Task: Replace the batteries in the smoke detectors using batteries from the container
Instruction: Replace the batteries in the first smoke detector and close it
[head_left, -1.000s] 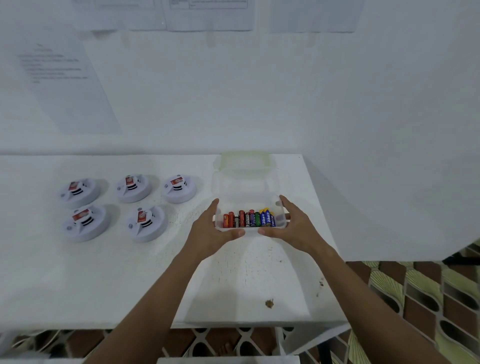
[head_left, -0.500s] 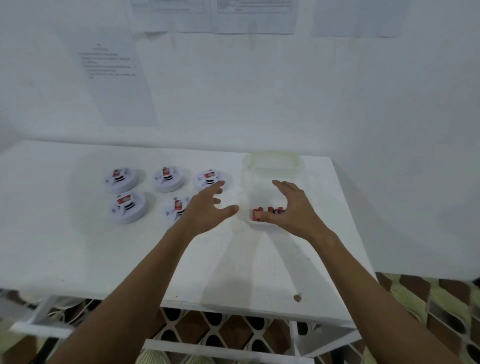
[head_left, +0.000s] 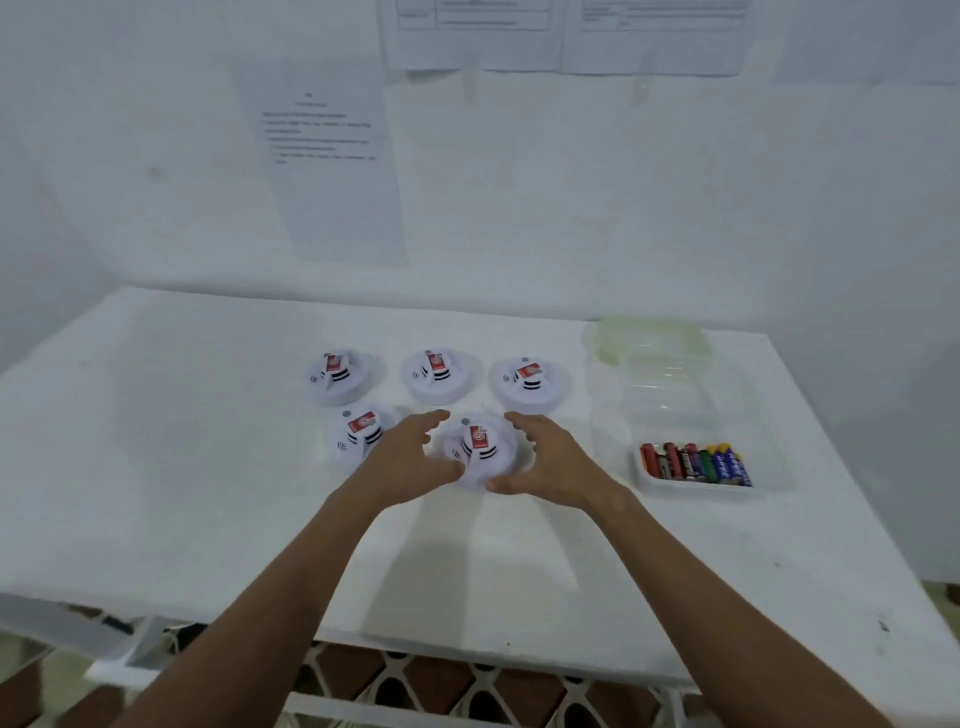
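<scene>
We reach both hands around 1 of 5 smoke detectors on a white worktop.

Our left hand (head_left: 410, 457) and right hand (head_left: 553, 460) flank the front right smoke detector (head_left: 480, 449), fingers spread apart; we cannot tell whether they touch it. 4 other detectors (head_left: 435, 376) sit near it, 3 in a row behind, 1 at its left. Toward the worktop's (head_left: 182, 493) right edge, a clear container (head_left: 711, 483), lid open, holds a row of batteries (head_left: 696, 462).

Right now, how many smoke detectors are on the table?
5. Back row: left, middle, right. Front row: left, and right between both hands. None appears hidden.
</scene>
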